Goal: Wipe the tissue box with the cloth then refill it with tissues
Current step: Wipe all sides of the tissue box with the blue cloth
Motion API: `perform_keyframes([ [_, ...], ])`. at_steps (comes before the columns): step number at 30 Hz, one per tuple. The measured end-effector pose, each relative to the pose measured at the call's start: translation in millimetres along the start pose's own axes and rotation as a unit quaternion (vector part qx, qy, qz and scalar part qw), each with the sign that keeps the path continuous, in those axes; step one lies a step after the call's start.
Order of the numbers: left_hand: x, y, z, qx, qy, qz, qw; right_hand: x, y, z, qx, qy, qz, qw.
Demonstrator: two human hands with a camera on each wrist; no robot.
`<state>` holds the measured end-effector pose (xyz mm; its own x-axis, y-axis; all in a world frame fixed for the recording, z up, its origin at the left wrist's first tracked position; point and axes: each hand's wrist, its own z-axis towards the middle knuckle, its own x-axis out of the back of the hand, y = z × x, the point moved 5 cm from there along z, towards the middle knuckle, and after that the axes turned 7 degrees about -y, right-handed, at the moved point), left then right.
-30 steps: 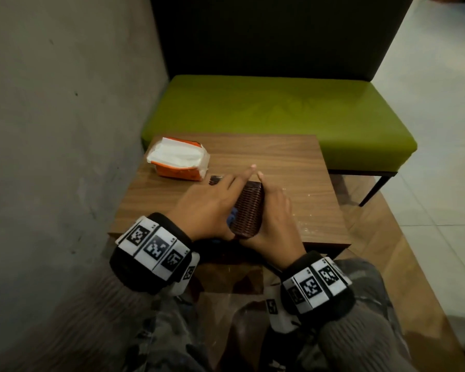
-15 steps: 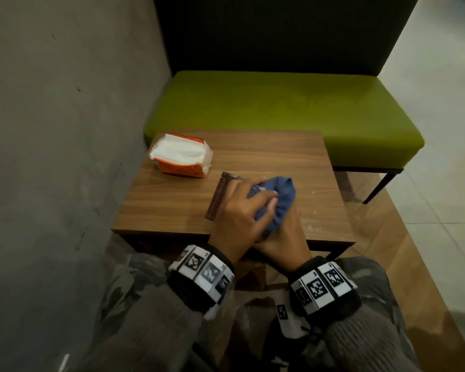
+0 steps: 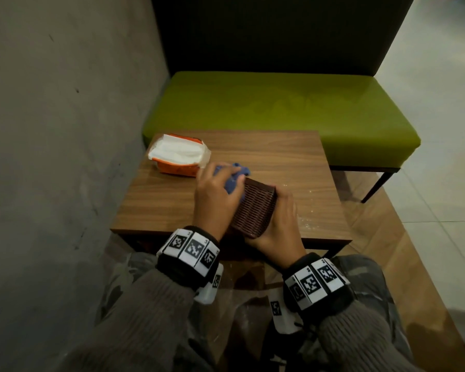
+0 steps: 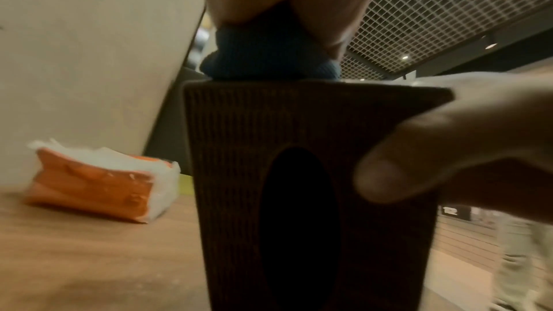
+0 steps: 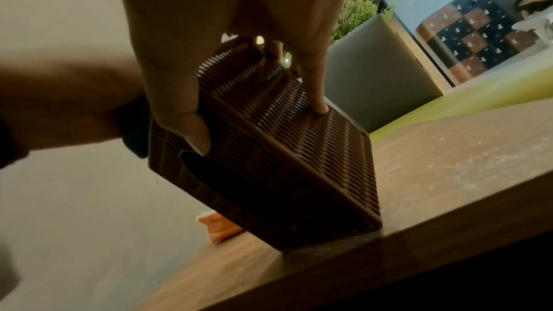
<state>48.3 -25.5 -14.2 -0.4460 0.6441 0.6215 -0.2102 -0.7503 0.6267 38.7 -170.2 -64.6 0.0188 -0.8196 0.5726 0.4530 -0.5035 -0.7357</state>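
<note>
Since 0.5 s ago the left hand (image 3: 215, 194) has carried the blue cloth (image 3: 232, 181) from the near right to the ribbed brown tissue box's (image 3: 254, 210) far-left face. The right hand (image 3: 277, 226) clamps the box, tilted on the worktop (image 3: 279, 157) edge. Wipe along the ribs, probably pressing lightly, keeping the box braced. The orange tissue pack (image 3: 177, 157) sits just beyond, crowding the stroke.

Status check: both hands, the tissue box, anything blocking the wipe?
Left hand grips blue cloth against tissue box. Right hand holds box tilted on table. Tissue pack sits apart; nothing in the way.
</note>
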Motion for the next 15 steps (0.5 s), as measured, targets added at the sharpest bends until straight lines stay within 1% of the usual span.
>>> perform_keyframes([
  [1,3.3,-6.0,2.4,0.037,0.028,-0.002,0.999,-0.2,-1.6,0.7,0.003,-0.001,0.002,1.0],
  [2,3.2,-4.1,0.5,0.049,0.044,-0.001,0.998,-1.0,-4.1,2.3,0.006,-0.001,0.002,1.0],
  [3,0.5,6.2,-4.1,0.031,0.041,0.0,0.999,-1.9,-6.6,4.4,0.013,0.0,0.0,1.0],
  [4,-5.0,20.6,-12.8,-0.009,0.021,-0.005,1.0,-3.4,-8.3,5.5,0.02,-0.003,-0.009,1.0],
  [6,-14.0,43.0,-33.7,-0.101,-0.041,-0.014,0.994,-6.6,-7.6,4.8,0.022,-0.004,-0.043,0.999],
  [7,-14.6,43.5,-39.2,-0.127,-0.061,-0.01,0.99,-7.6,-5.9,1.9,0.016,-0.002,-0.041,0.999],
  [8,-12.8,37.5,-37.4,-0.132,-0.064,-0.005,0.989,-7.1,-4.1,-0.1,0.012,0.006,-0.025,1.0],
  [9,-9.9,27.5,-32.8,-0.109,-0.051,-0.002,0.993,-5.7,-1.9,-2.9,0.01,0.019,-0.01,1.0],
  [11,-3.0,7.3,-17.7,-0.018,0.002,-0.018,1.0,-2.7,0.0,-3.0,0.01,0.04,0.003,0.999],
  [12,-1.1,4.2,-13.8,0.005,0.019,-0.024,1.0,-2.8,0.6,-2.0,0.008,0.04,0.005,0.999],
  [13,-2.3,8.7,-15.3,-0.005,0.014,-0.022,1.0,-3.7,0.2,-1.1,0.005,0.034,0.006,0.999],
  [14,-6.7,19.1,-21.3,-0.044,-0.014,-0.018,0.999,-4.1,-0.3,0.0,0.006,0.028,0.008,1.0],
  [15,-12.2,30.7,-31.3,-0.097,-0.055,-0.017,0.994,-4.1,-0.2,0.0,0.008,0.026,0.005,1.0],
])
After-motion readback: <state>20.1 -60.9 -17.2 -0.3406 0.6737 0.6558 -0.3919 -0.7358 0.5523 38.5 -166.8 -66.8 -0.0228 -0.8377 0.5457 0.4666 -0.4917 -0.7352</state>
